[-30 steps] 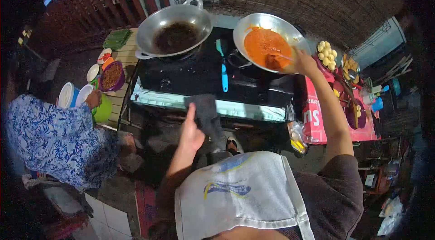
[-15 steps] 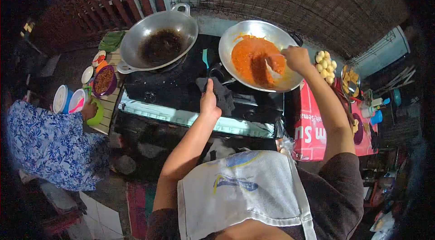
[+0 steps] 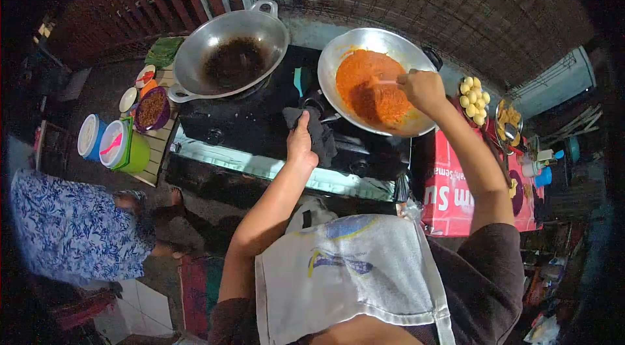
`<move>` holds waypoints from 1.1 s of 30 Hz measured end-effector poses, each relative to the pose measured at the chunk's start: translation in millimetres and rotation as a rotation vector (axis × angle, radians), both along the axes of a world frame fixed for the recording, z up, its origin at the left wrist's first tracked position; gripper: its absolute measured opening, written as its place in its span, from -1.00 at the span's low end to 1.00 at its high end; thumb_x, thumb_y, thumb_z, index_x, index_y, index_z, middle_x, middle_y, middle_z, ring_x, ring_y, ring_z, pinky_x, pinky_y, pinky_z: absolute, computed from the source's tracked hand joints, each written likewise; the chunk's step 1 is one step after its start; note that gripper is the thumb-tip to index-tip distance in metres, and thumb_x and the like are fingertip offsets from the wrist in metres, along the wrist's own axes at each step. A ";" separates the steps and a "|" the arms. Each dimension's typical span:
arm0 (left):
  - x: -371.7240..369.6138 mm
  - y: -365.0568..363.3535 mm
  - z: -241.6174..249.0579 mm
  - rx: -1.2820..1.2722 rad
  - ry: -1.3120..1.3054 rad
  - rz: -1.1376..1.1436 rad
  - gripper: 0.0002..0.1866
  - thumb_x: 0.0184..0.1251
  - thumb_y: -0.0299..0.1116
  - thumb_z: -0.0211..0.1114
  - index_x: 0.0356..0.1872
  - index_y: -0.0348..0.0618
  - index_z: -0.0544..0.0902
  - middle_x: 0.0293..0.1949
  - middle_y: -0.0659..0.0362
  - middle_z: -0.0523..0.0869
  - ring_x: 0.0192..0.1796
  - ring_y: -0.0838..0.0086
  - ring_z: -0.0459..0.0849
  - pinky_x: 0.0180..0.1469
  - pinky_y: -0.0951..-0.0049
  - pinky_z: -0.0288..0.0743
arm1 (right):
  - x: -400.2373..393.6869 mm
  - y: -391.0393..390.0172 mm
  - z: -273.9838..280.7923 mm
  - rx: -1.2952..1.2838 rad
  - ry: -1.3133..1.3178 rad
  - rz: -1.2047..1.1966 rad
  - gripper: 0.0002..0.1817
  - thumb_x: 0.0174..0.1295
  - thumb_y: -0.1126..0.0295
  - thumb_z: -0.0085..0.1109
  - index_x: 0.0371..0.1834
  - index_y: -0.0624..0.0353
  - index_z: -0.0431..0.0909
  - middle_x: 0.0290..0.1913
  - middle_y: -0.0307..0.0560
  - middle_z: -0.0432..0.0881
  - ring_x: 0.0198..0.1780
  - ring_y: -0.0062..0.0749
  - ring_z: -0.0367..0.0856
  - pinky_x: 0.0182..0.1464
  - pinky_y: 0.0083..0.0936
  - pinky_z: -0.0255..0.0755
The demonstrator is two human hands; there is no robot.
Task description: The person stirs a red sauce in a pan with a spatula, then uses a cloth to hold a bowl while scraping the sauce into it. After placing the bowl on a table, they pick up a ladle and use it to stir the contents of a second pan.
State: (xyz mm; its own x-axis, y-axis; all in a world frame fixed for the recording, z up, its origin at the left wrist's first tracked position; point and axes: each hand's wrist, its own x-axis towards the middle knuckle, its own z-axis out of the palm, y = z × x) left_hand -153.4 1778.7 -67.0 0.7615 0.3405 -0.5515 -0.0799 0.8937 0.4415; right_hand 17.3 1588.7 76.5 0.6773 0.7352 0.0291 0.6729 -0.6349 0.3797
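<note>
My right hand (image 3: 424, 91) is closed around the pale handle of a stirring utensil (image 3: 387, 82). The utensil's far end is sunk in thick orange-red sauce (image 3: 364, 66), so its kind is hidden. This sauce lies in a metal wok (image 3: 335, 52) on the right side of the black stove (image 3: 260, 120). Wrapped in my left hand (image 3: 301, 143) is a dark cloth (image 3: 319, 136), bunched near the wok's front-left edge; whether a handle is inside it is hidden. A turquoise-ended utensil (image 3: 298, 81) rests between the two woks.
Another wok (image 3: 185, 61) with dark residue stands on the left. Bowls, a green tub (image 3: 135, 156) and a blue tub (image 3: 86, 136) line a slatted table. Peeled eggs (image 3: 474, 99) and fried pieces (image 3: 506, 125) sit at right. A person in a patterned blue garment (image 3: 78, 224) bends at left.
The utensil in my right hand has swept through the sauce, with the hand slightly lower and left. The other person's hand has left the green tub. My left hand has stayed on the cloth.
</note>
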 end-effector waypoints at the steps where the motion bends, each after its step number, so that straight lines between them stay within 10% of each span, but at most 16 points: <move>1: 0.7 0.5 0.9 0.007 0.033 0.005 -0.61 0.13 -0.14 0.25 -0.08 -0.09 0.44 -0.18 0.18 0.54 -0.19 0.32 0.57 -0.18 0.23 0.52 | -8.9 -3.9 12.3 -0.040 0.083 0.002 -0.84 0.06 0.36 -0.02 -0.43 0.02 0.60 -0.46 -0.09 0.62 -0.40 -0.26 0.63 -0.39 -0.35 0.48; 9: -1.9 -2.5 28.0 -0.015 0.081 0.026 -0.63 0.09 -0.16 0.28 -0.14 -0.11 0.46 -0.28 0.20 0.55 -0.26 0.36 0.58 -0.24 0.27 0.52 | 38.1 -9.3 -26.8 -0.018 -0.245 0.006 -0.87 0.00 0.34 0.04 -0.49 0.03 0.60 -0.49 -0.13 0.60 -0.45 -0.29 0.61 -0.39 -0.39 0.49; 26: 4.8 -8.9 13.2 0.077 0.095 0.123 -0.70 -0.02 -0.25 0.37 -0.29 -0.06 0.49 -0.41 0.21 0.56 -0.40 0.38 0.57 -0.37 0.27 0.50 | 7.8 -15.4 24.8 -0.098 0.037 0.036 -0.80 0.02 0.29 0.04 -0.29 -0.16 0.60 -0.40 -0.08 0.57 -0.33 -0.18 0.59 -0.30 -0.32 0.46; 33: 5.7 -12.1 7.1 0.261 0.072 0.141 -0.70 -0.08 -0.32 0.38 -0.30 -0.08 0.49 -0.42 0.24 0.54 -0.39 0.43 0.53 -0.37 0.35 0.44 | 29.9 -0.7 -10.6 -0.036 -0.236 0.145 -0.94 -0.03 0.35 0.11 -0.51 0.02 0.55 -0.49 -0.12 0.55 -0.42 -0.23 0.59 -0.39 -0.34 0.45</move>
